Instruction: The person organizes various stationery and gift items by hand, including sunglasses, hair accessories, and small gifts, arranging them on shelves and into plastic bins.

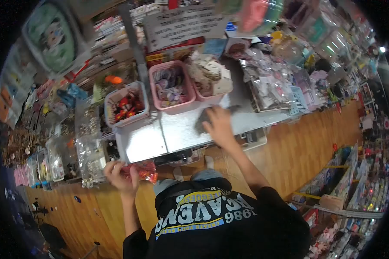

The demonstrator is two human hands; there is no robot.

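Observation:
My left hand is closed around a shiny red plastic packet, just in front of the counter's near left edge. What the packet contains cannot be made out. My right hand presses down on a dark grey cloth, its fingers bent over it, on the silvery counter top. Behind the cloth stand a pink basket of small purple and pink items and a second pink basket with pale packaged pieces. Left of these is a light blue basket with red items.
A paper sign with printed text stands at the back. Clear plastic packets are heaped at the right. More packaged goods crowd the left. Below the counter is a wooden floor, with shelves of goods at far right.

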